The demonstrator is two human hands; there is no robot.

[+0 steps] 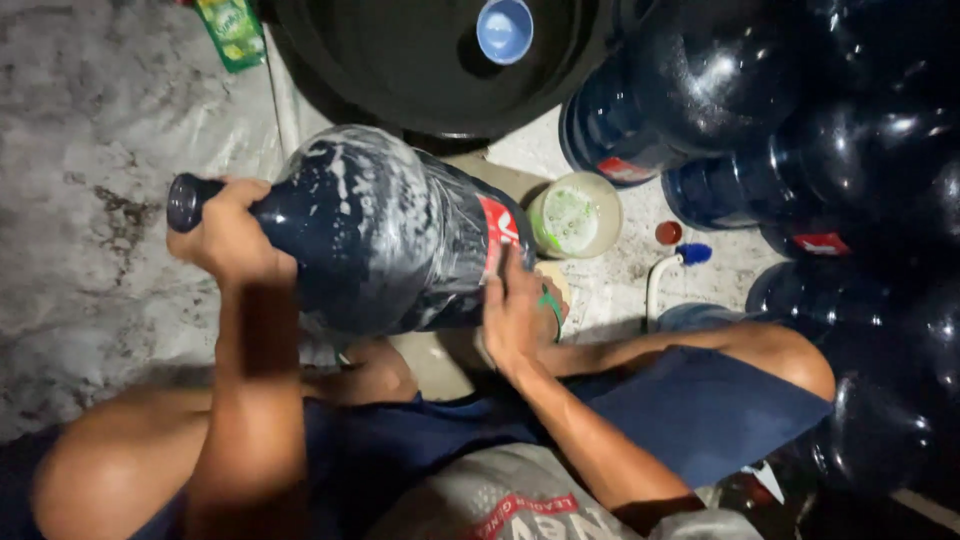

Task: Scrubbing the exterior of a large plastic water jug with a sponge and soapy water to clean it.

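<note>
A large dark-blue water jug (pixel 385 235) lies on its side above my knees, with white foam streaked inside it. Its open neck (pixel 185 200) points left. My left hand (pixel 232 235) is closed around that neck. My right hand (pixel 515 315) presses flat against the jug's base end, next to its red and white label, and a green sponge or pad shows under the palm.
Several more dark-blue jugs (pixel 800 150) are stacked at the right. A big black tub (pixel 420 70) with a small blue cup (pixel 504 28) stands at the top. A round bowl of green liquid (pixel 575 215) and a white hose with a blue tip (pixel 680 262) lie on the wet concrete floor.
</note>
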